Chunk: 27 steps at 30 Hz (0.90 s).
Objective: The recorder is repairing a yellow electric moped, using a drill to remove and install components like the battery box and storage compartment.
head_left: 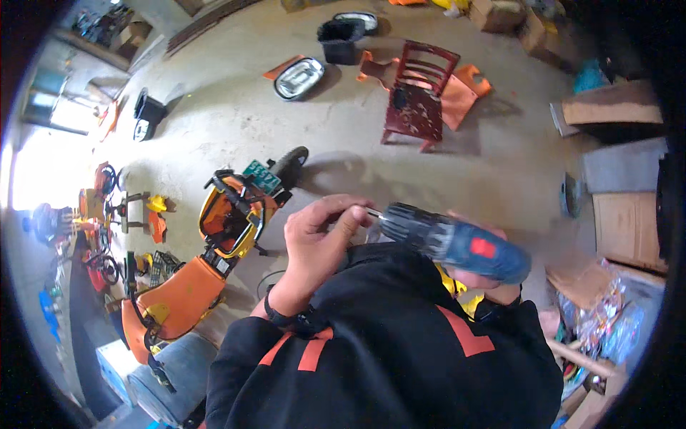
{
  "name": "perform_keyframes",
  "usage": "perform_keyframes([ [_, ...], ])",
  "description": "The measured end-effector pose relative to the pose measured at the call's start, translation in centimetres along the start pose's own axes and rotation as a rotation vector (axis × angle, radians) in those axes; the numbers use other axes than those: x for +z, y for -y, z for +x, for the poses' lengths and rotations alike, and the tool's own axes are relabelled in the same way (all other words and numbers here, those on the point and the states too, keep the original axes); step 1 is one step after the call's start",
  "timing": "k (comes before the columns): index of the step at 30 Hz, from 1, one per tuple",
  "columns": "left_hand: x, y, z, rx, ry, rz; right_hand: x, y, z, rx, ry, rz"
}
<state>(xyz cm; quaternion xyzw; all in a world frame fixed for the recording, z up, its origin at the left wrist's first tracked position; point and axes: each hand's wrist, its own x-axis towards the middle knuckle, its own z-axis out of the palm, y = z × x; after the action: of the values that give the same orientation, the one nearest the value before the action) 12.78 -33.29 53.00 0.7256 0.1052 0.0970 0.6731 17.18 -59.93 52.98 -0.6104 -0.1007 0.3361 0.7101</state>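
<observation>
A blue and black cordless drill (pixel 457 243) lies sideways in front of my chest, its chuck toward the left. My right hand (pixel 475 277) is wrapped round the drill's grip, mostly hidden beneath its body. At the chuck's tip, a thin metal driver bit (pixel 374 212) sticks out. The thumb and forefinger of my left hand (pixel 321 232) pinch that bit's end. To the left of my hands stands an orange and yellow scooter (pixel 232 218) with some body panels off and an orange seat (pixel 179 297).
A worn red wooden chair (pixel 416 107) stands ahead, orange panels (pixel 461 96) beside it. Farther off are a black bin (pixel 341 41) and a silver-black oval part (pixel 299 79). Cardboard boxes (pixel 627 225) line the right side. A blue drum (pixel 171 375) stands at lower left.
</observation>
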Motion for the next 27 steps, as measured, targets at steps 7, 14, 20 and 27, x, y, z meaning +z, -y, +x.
perform_keyframes([
  [7,6.7,9.3,8.3,-0.494,-0.020,0.077,-6.5,-0.8,5.3,0.124,0.054,-0.352],
  [14,11.3,26.7,21.3,-0.396,0.022,0.503,-16.8,-6.6,14.8,0.147,-0.029,-0.777],
  [20,19.6,48.6,34.4,-0.296,0.327,0.671,-24.9,-8.9,20.1,0.451,-0.239,-1.018],
  [27,32.7,63.2,41.4,-0.346,0.392,0.794,-33.6,-13.1,19.1,0.656,-0.411,-1.042],
])
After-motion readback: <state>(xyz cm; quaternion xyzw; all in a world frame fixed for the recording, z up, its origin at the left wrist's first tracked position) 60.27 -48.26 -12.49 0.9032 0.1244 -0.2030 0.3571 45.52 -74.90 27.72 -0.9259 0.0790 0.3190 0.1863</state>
